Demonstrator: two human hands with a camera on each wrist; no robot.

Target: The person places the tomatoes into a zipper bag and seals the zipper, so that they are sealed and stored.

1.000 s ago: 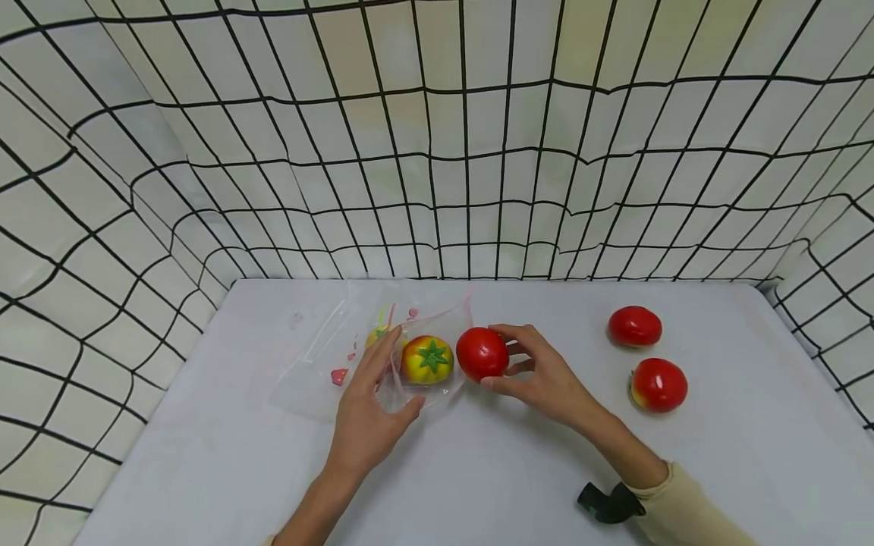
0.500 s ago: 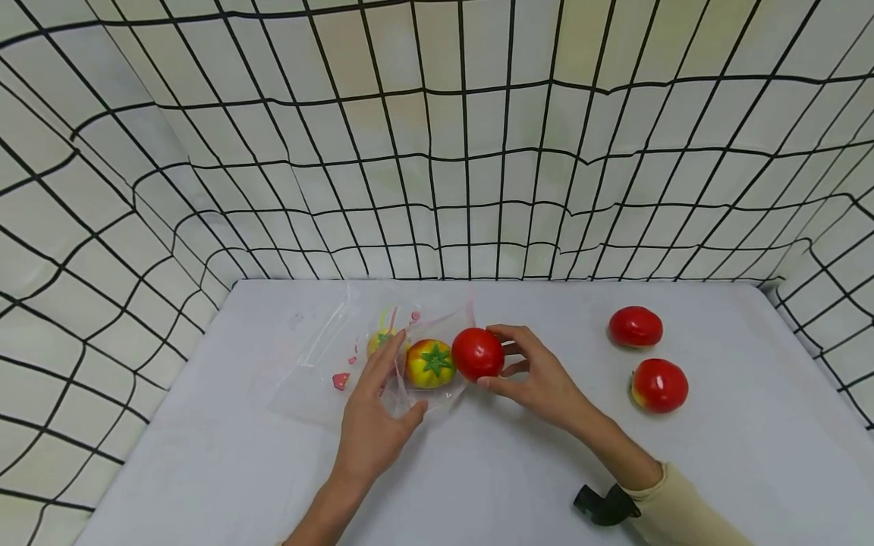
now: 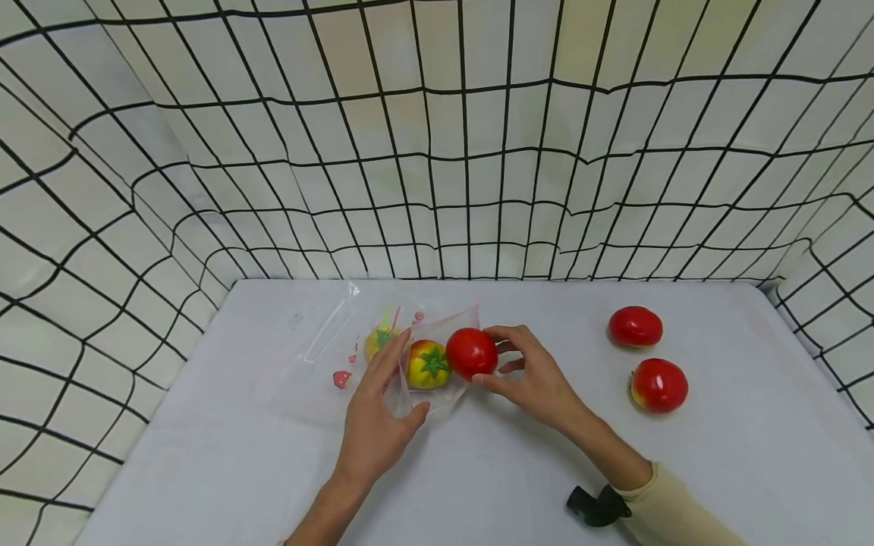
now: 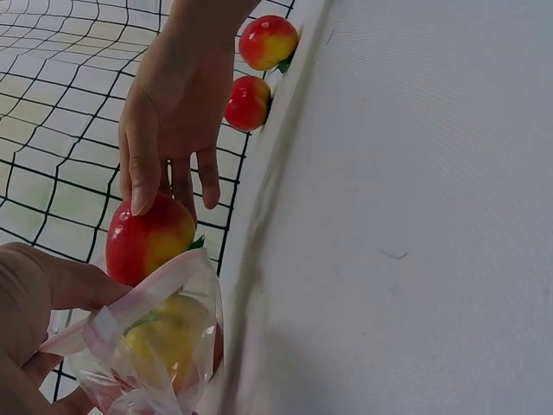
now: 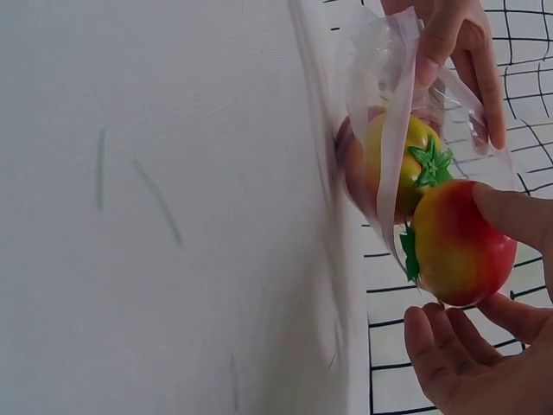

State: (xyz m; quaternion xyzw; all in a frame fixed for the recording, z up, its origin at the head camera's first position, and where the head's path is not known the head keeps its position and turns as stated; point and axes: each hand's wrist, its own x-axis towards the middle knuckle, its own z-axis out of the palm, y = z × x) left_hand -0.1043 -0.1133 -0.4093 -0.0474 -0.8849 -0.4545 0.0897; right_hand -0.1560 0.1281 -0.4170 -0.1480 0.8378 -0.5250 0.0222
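My right hand [image 3: 536,379] grips a red tomato [image 3: 471,354] between thumb and fingers at the mouth of a clear plastic bag [image 5: 393,156] with a pink edge strip. Just inside the mouth lies a yellow-red tomato [image 3: 428,365], its green star-shaped leaf facing the held one. Deeper in the bag, a yellowish tomato [image 3: 379,341] shows through the film. My left hand [image 3: 372,428] spreads fingers and thumb along both sides of the mouth, keeping it parted. In the right wrist view, the held tomato's red-yellow side and leaf overlap the bag's rim.
Two more red tomatoes, a far one [image 3: 635,327] and a nearer one [image 3: 658,385], lie on the right of the white table [image 3: 225,455]. A black device [image 3: 596,506] sits by the right sleeve. Black-lined netting [image 3: 471,174] rises behind and at the sides.
My right hand has moved slightly left, bringing the held tomato from beside the bag to its mouth. My left hand has shifted a little to the right.
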